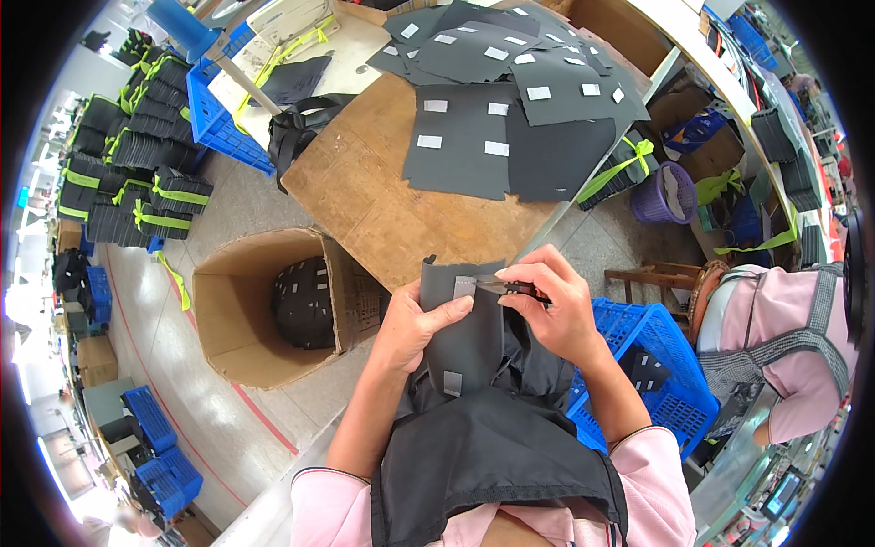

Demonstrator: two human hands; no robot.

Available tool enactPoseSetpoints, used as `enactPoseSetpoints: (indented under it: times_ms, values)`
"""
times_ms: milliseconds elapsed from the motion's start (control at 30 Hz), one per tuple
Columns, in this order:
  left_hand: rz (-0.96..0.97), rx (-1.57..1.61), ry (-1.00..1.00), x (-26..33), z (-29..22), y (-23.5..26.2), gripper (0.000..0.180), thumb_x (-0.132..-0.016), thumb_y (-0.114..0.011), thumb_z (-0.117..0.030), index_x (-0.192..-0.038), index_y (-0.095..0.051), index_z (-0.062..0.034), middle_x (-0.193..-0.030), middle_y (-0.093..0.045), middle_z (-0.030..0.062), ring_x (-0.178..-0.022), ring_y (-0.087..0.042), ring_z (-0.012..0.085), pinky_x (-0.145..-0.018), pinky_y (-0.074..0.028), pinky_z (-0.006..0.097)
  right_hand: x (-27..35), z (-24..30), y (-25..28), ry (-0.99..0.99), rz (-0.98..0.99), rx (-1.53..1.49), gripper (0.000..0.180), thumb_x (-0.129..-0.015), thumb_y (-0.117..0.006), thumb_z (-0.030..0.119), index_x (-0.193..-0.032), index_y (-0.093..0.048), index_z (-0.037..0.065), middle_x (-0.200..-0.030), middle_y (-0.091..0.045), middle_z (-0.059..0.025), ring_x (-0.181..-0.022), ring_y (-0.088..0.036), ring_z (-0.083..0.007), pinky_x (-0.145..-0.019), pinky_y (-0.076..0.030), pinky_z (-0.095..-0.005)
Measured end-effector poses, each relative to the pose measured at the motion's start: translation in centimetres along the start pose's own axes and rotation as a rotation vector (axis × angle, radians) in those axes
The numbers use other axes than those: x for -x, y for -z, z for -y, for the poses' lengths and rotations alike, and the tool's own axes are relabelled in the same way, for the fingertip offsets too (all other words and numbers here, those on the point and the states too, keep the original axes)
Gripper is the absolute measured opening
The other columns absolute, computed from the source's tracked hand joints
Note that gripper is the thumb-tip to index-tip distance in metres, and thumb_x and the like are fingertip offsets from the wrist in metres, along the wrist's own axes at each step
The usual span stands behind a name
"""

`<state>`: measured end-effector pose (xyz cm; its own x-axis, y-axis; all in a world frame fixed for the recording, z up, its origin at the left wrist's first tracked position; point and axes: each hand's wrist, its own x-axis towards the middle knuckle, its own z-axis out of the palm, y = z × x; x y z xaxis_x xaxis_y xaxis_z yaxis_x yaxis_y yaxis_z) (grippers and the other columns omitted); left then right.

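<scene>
Left hand (407,326): on my feed, pinching the dark panel (467,339), probably steadying it.
Right hand (558,308): clamped on snips (521,289) right of the white patch (464,286), likely for control.

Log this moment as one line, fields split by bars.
left-hand grip: on dark sheet | right-hand grip: on small black-handled tool, tip by upper white patch | wooden table: overlapping patched sheets
</scene>
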<state>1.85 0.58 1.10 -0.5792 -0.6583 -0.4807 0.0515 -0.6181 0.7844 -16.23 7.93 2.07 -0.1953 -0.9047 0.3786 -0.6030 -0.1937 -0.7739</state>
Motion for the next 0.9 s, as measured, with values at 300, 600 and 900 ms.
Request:
enactPoseSetpoints:
  times_ms: [300,600,900]
  values:
    - [0.074,-0.066,-0.035,-1.1,0.7,0.0,0.026,-0.082,-0.066,-0.01,-0.105,-0.059,0.0001,-0.093,-0.062,0.0046,-0.084,-0.057,0.0124,-0.079,-0.046,0.027,-2.0,-3.7,1.1,-0.453,0.23,-0.437,0.024,-0.072,-0.071,0.009,-0.093,-0.062,0.002,-0.074,-0.051,-0.0028,-0.071,-0.049,-0.0085,-0.061,-0.041,-0.0254]
    - [0.0,0.133,-0.092,-1.5,1.3,-0.9,0.026,-0.084,-0.068,-0.017,-0.104,-0.058,-0.0043,-0.091,-0.059,0.0014,-0.083,-0.054,0.0094,-0.077,-0.043,0.026,-0.4,-3.4,-0.7,-0.309,0.133,-0.154,0.019,-0.076,-0.069,0.014,-0.086,-0.058,0.002,-0.073,-0.051,-0.0041,-0.062,-0.051,-0.0152,-0.057,-0.04,-0.0289]
    - [-0.156,0.0,-0.137,-1.6,1.7,-1.3,0.023,-0.079,-0.074,-0.016,-0.09,-0.058,-0.0037,-0.081,-0.06,0.0008,-0.074,-0.053,0.0094,-0.067,-0.043,0.025,3.9,-0.5,-0.8,-0.017,-0.108,0.211,0.035,-0.068,-0.073,0.008,-0.101,-0.059,0.007,-0.089,-0.053,-0.0087,-0.059,-0.055,-0.0209,-0.053,-0.046,-0.0301]
